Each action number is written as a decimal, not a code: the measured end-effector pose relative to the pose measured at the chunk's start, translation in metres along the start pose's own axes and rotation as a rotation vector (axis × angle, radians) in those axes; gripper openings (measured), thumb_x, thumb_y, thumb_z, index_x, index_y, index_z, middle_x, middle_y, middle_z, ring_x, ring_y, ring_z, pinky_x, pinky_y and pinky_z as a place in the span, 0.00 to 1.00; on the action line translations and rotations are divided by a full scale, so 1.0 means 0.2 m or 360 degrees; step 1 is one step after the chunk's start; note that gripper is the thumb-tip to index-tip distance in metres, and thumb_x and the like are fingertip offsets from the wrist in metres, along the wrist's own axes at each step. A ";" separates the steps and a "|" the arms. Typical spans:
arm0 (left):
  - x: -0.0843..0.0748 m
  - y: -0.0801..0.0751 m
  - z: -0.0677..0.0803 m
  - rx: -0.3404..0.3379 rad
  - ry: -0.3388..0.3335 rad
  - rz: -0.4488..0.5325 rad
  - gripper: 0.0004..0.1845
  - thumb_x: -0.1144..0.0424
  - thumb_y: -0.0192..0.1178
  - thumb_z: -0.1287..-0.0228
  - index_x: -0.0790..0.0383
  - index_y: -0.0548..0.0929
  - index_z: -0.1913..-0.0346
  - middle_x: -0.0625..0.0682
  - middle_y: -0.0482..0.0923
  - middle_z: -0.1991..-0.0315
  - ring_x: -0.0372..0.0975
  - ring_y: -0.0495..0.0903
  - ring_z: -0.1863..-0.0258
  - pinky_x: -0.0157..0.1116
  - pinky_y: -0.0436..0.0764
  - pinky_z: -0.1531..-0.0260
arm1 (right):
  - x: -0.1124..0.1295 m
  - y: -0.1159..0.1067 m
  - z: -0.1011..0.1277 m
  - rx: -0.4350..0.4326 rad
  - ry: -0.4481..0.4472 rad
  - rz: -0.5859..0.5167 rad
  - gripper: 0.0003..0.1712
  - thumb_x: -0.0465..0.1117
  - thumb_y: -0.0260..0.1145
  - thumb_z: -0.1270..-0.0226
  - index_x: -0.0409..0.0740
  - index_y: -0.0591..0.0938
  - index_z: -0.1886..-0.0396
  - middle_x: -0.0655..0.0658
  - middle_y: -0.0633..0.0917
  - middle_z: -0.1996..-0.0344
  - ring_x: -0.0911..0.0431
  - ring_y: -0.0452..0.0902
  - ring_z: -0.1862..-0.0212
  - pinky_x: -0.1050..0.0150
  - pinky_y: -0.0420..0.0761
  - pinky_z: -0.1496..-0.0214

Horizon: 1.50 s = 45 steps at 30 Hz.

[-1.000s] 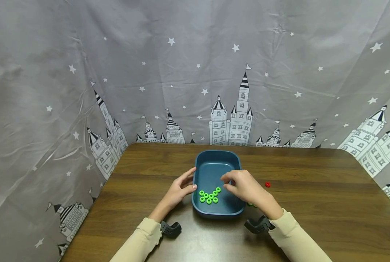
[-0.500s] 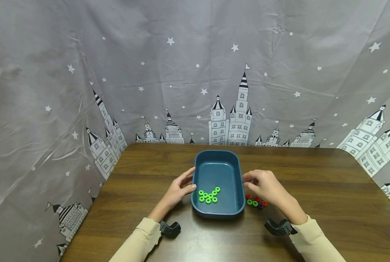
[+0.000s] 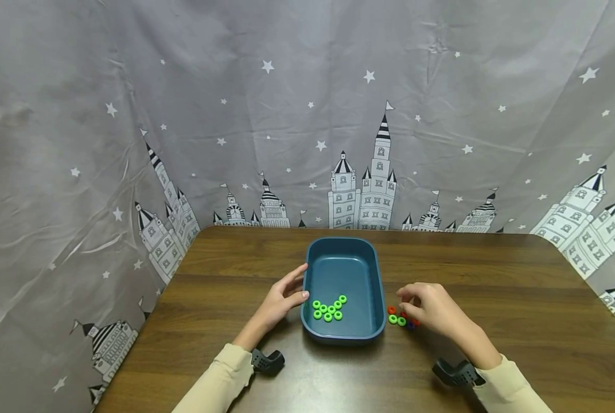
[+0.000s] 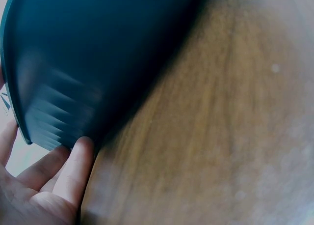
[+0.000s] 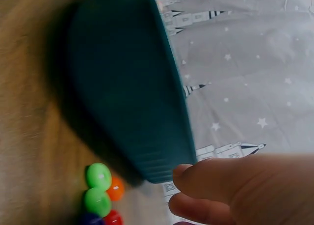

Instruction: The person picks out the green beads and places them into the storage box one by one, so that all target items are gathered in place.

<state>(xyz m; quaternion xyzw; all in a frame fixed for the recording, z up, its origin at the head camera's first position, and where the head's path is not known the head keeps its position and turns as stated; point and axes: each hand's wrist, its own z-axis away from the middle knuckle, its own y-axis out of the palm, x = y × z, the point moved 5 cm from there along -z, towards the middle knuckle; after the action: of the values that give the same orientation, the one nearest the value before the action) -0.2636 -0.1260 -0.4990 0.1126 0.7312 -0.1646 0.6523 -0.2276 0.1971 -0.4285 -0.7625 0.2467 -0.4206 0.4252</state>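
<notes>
Tray (image 3: 373, 275) — long axis runs away from the person.

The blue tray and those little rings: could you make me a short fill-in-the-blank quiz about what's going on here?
1. The rings lying inside the blue tray are all ____ in colour.
2. The left hand rests against the tray's ____ side.
3. The right hand reaches over the loose rings that lie on the ____, beside the tray.

Missing words: green; left; table
</notes>
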 end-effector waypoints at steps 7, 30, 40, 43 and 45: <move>0.00 0.00 0.00 -0.0002 0.0012 0.0009 0.37 0.68 0.59 0.29 0.62 0.59 0.20 0.74 0.62 0.26 0.65 0.70 0.30 0.44 0.84 0.41 | -0.04 0.06 0.05 0.0051 -0.0013 0.0015 0.09 0.33 0.74 0.44 0.38 0.89 0.61 0.53 0.88 0.73 0.68 0.79 0.71 0.70 0.80 0.70; -0.01 0.00 0.00 0.0004 0.0018 0.0016 0.37 0.69 0.59 0.29 0.61 0.59 0.20 0.74 0.62 0.26 0.65 0.70 0.30 0.40 0.84 0.41 | -0.06 0.14 0.09 0.0107 0.0024 0.0110 0.06 0.36 0.77 0.46 0.48 0.88 0.68 0.59 0.83 0.77 0.71 0.72 0.73 0.71 0.73 0.73; -0.01 0.01 0.00 0.0011 0.0028 0.0028 0.37 0.69 0.59 0.29 0.63 0.58 0.20 0.74 0.62 0.26 0.65 0.70 0.30 0.38 0.84 0.42 | -0.05 0.15 0.10 0.0071 0.0019 0.0189 0.08 0.37 0.78 0.48 0.50 0.86 0.71 0.58 0.74 0.80 0.69 0.62 0.76 0.72 0.63 0.76; -0.01 0.01 0.00 0.0005 0.0024 0.0025 0.37 0.69 0.59 0.29 0.63 0.59 0.20 0.74 0.62 0.26 0.65 0.70 0.30 0.38 0.84 0.42 | -0.04 0.15 0.10 0.0078 0.0021 0.0204 0.07 0.37 0.78 0.48 0.50 0.86 0.71 0.58 0.72 0.80 0.69 0.61 0.76 0.72 0.61 0.77; -0.01 0.00 0.00 -0.0001 0.0019 0.0021 0.37 0.69 0.59 0.29 0.62 0.59 0.20 0.74 0.62 0.26 0.65 0.70 0.30 0.39 0.84 0.42 | -0.04 0.15 0.10 0.0080 0.0024 0.0207 0.07 0.37 0.78 0.48 0.50 0.86 0.71 0.58 0.71 0.80 0.69 0.61 0.76 0.72 0.61 0.77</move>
<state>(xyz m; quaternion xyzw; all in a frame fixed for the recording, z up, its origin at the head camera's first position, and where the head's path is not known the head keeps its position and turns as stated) -0.2633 -0.1251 -0.4969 0.1183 0.7344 -0.1594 0.6490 -0.2162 0.1956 -0.4638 -0.7308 0.2883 -0.4040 0.4686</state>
